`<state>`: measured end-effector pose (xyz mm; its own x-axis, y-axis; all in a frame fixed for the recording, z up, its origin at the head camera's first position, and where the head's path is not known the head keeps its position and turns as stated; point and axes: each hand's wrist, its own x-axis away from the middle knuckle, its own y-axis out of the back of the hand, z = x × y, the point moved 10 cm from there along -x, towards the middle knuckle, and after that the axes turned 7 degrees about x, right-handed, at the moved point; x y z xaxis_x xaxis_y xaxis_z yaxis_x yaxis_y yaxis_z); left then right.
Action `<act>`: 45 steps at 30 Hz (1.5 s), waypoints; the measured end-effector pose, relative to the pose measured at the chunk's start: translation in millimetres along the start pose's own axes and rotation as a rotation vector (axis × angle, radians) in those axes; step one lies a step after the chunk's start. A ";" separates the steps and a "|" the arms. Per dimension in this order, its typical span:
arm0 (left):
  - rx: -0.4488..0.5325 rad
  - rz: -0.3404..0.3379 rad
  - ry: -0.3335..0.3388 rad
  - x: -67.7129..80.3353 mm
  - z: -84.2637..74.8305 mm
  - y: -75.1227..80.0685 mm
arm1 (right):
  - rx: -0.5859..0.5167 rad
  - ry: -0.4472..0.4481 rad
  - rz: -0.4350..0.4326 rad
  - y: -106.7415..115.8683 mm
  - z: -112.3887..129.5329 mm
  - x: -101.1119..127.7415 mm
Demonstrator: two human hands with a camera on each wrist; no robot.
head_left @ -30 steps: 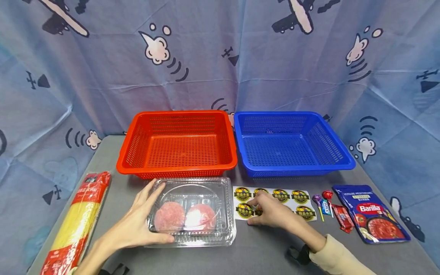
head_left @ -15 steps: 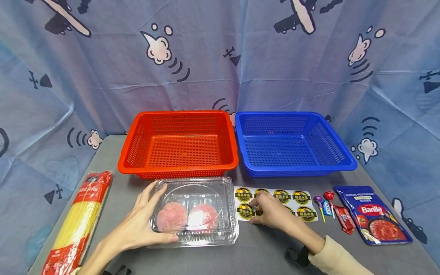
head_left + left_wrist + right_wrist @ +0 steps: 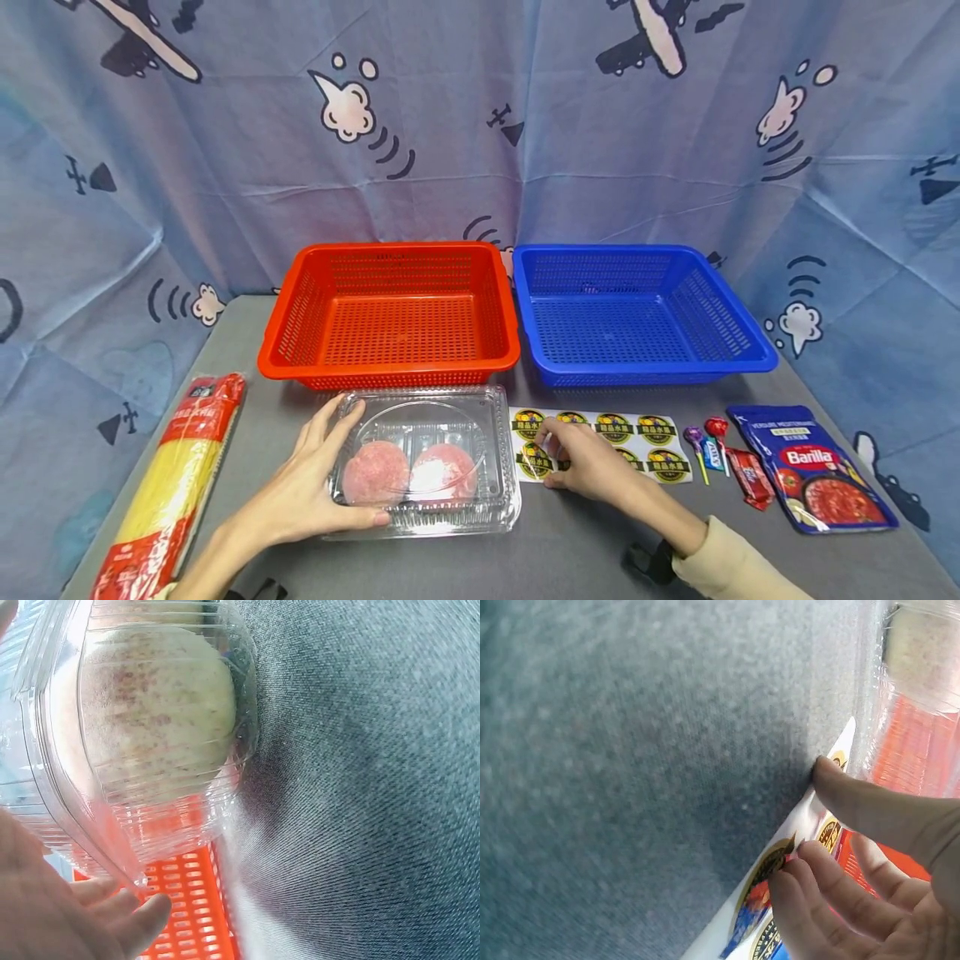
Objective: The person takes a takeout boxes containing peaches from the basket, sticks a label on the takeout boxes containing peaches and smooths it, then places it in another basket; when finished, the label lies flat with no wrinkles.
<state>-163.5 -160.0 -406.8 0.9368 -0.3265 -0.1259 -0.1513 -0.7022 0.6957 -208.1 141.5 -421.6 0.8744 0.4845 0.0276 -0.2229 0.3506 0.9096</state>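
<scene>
**Right fingers creep up the sticker sheet; left hand stays on the box**

Since a second ago your right hand (image 3: 588, 462) has edged toward 11 o'clock on the sticker sheet (image 3: 645, 442), its forefinger now reaching up by the top row of labels. Your left hand has not shifted, and the box sits where it did half a second ago.

Your left hand (image 3: 307, 492) lies against the 9 o'clock side of the clear box (image 3: 427, 458), fingers spread and nearly straight over the lid's corner, thumb pressed along the near edge. Two pink patties (image 3: 408, 471) lie side by side inside.

Your right fingers (image 3: 832, 900) are loosely bent and pressed on the sheet's left end, with the thumb at its edge; the wrist view shows the paper lifting slightly there, but you cannot tell whether it is truly pinched.

That sheet lies flat on the grey table (image 3: 570, 550), just at 3 o'clock of the box. At 12 o'clock stand a red basket (image 3: 390, 367) and a blue basket (image 3: 645, 367), side by side. A noodle pack (image 3: 168, 492) lies at 9 o'clock, lollipops (image 3: 705, 446) and a sauce pouch (image 3: 813, 467) at 3 o'clock.
</scene>
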 end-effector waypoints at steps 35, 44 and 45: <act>0.008 0.001 0.008 0.4 1.7 -1.6 | -0.015 0.013 -0.017 -2.8 1.2 0.3; 0.006 0.002 0.010 0.3 0.9 -0.7 | -0.030 0.029 -0.029 -1.3 6.4 0.4; 0.005 0.003 0.011 0.3 0.9 -0.5 | -0.039 0.032 -0.029 -1.0 7.0 0.3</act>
<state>-163.5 -160.3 -407.9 0.9399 -0.3212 -0.1161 -0.1554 -0.7048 0.6922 -204.5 135.7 -419.6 0.8666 0.4988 -0.0121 -0.2149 0.3951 0.8932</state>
